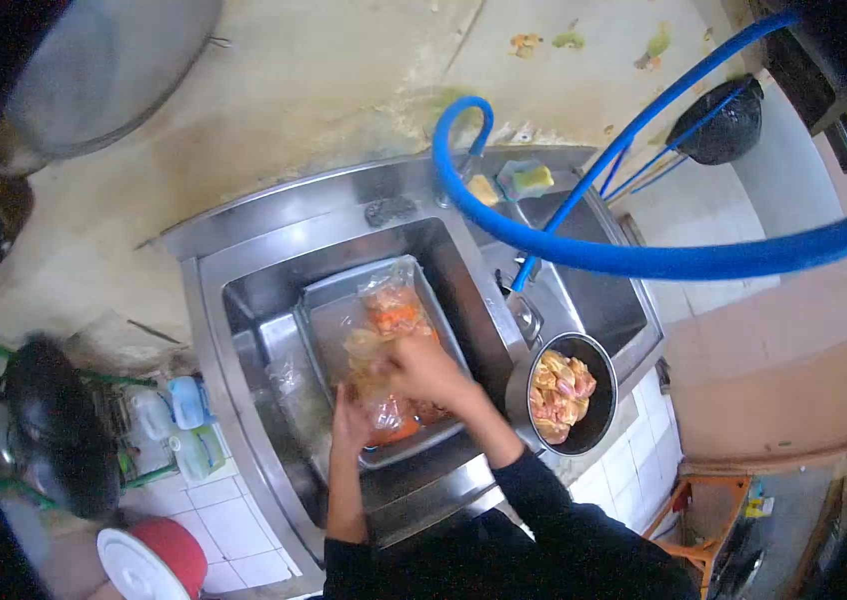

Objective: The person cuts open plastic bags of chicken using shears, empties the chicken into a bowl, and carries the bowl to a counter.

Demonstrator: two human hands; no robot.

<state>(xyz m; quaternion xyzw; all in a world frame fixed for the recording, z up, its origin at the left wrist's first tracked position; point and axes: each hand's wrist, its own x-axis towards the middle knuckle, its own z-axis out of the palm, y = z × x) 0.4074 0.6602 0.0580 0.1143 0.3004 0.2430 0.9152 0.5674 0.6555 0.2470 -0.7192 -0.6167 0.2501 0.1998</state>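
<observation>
Grasping a crinkly clear bag [372,350] between them, the left hand [349,420] and right hand [432,372] are over the tray [326,322], but blur hides the exact finger grip. Bag looks soft and floppy, probably slippery, easy to tear, so I'd grab a good gathered fold of plastic, not one corner. More bagged food [399,315] lies in that tray, down in the left basin of the steel sink [206,320]. Pot [518,402] of raw meat [559,392] to the right, blue hose [664,258] above, stained wall [304,90] far side, red bucket [174,552] near left.
</observation>
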